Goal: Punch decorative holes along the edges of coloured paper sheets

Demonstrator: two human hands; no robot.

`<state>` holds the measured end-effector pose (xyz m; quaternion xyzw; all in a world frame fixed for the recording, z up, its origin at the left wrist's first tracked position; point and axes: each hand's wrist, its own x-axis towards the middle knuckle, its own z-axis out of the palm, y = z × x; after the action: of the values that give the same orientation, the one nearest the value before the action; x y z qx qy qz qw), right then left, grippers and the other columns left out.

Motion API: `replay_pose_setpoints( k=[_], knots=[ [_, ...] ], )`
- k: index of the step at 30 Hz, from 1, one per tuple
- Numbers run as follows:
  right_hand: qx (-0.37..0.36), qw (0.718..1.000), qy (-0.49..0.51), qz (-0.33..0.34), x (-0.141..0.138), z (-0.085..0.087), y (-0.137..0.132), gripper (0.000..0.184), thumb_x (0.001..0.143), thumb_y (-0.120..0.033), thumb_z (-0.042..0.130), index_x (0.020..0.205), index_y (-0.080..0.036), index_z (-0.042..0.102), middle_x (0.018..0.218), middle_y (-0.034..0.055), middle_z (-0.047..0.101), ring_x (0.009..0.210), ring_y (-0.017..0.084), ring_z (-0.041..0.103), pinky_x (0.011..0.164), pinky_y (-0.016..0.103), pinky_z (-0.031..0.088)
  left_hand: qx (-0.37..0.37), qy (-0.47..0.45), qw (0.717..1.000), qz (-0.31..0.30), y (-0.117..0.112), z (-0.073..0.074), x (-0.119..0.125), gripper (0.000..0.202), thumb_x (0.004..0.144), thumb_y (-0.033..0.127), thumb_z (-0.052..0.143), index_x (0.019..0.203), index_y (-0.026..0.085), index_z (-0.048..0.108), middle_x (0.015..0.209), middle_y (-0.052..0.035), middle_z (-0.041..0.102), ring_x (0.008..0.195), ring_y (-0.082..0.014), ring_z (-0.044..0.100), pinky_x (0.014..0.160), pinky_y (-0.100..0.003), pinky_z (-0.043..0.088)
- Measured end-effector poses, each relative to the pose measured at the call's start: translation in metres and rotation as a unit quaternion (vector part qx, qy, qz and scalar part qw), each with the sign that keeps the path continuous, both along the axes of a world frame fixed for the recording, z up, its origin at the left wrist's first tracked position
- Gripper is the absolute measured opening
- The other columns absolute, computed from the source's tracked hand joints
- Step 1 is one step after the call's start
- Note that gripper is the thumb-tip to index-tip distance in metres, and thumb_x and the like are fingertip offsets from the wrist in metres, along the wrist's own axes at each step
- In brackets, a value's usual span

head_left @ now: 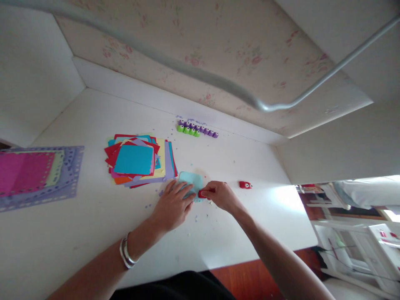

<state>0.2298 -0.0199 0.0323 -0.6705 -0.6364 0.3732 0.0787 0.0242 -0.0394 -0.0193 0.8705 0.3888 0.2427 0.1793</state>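
Observation:
A light blue paper square [192, 181] lies on the white table [93, 233]. My left hand [173, 206] rests flat on its near left edge, fingers stretched out. My right hand [220, 195] is closed around a small red paper punch [202, 193] set at the sheet's right edge. A second red punch [245, 185] sits alone to the right of that hand.
A stack of coloured paper squares [139, 160] lies left of the blue sheet. A row of purple and green punches [196, 128] stands near the wall. Punched sheets on a lilac mat [37, 175] lie far left. Paper bits [175, 146] dot the table.

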Motion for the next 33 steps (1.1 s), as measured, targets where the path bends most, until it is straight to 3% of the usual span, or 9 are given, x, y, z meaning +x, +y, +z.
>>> replay_pose_setpoints(
  k=[14, 20, 23, 28, 33],
  knots=[
    [-0.041, 0.997, 0.057, 0.010, 0.016, 0.002, -0.001, 0.022, 0.079, -0.039, 0.063, 0.083, -0.021, 0.076, 0.064, 0.0008, 0.069, 0.055, 0.012, 0.057, 0.048, 0.021, 0.037, 0.018, 0.025, 1.000, 0.000, -0.002, 0.001, 0.000, 0.024, 0.092, 0.030, 0.050, 0.111, 0.031, 0.064, 0.126, -0.0018, 0.060, 0.120, -0.0222, 0.049, 0.112, -0.050, 0.022],
    [-0.031, 0.999, 0.012, 0.013, 0.032, 0.013, -0.005, 0.021, 0.080, -0.036, 0.062, 0.084, -0.022, 0.077, 0.069, 0.0023, 0.072, 0.060, 0.015, 0.062, 0.049, 0.023, 0.039, 0.015, 0.034, 0.999, -0.004, -0.002, 0.001, 0.000, 0.024, 0.092, 0.031, 0.050, 0.113, 0.029, 0.064, 0.129, -0.0017, 0.059, 0.121, -0.0225, 0.048, 0.113, -0.050, 0.020],
    [-0.001, 1.000, -0.012, 0.016, 0.042, 0.018, -0.010, 0.024, 0.083, -0.034, 0.057, 0.089, -0.021, 0.076, 0.074, 0.0039, 0.073, 0.065, 0.016, 0.065, 0.056, 0.025, 0.044, 0.016, 0.032, 0.999, -0.002, -0.002, 0.002, 0.000, 0.024, 0.092, 0.031, 0.051, 0.111, 0.029, 0.064, 0.129, -0.0019, 0.059, 0.122, -0.0224, 0.047, 0.113, -0.050, 0.021],
    [0.086, 0.996, -0.024, -0.006, 0.041, 0.012, -0.024, 0.032, 0.082, -0.039, 0.062, 0.108, -0.021, 0.070, 0.107, 0.0083, 0.071, 0.073, 0.017, 0.067, 0.069, 0.028, 0.051, 0.020, 0.027, 0.999, 0.000, -0.002, 0.005, 0.001, 0.023, 0.091, 0.030, 0.052, 0.111, 0.028, 0.065, 0.127, -0.0026, 0.060, 0.121, -0.0225, 0.048, 0.113, -0.049, 0.023],
    [0.140, 0.989, -0.032, 0.026, 0.032, 0.003, -0.036, 0.017, 0.086, -0.029, 0.060, 0.095, -0.024, 0.073, 0.096, 0.0048, 0.072, 0.084, 0.019, 0.067, 0.079, 0.031, 0.051, 0.024, 0.032, 0.999, -0.001, 0.000, 0.009, 0.001, 0.024, 0.092, 0.029, 0.050, 0.111, 0.028, 0.066, 0.126, -0.0029, 0.061, 0.121, -0.0231, 0.049, 0.112, -0.049, 0.025]
  ],
)
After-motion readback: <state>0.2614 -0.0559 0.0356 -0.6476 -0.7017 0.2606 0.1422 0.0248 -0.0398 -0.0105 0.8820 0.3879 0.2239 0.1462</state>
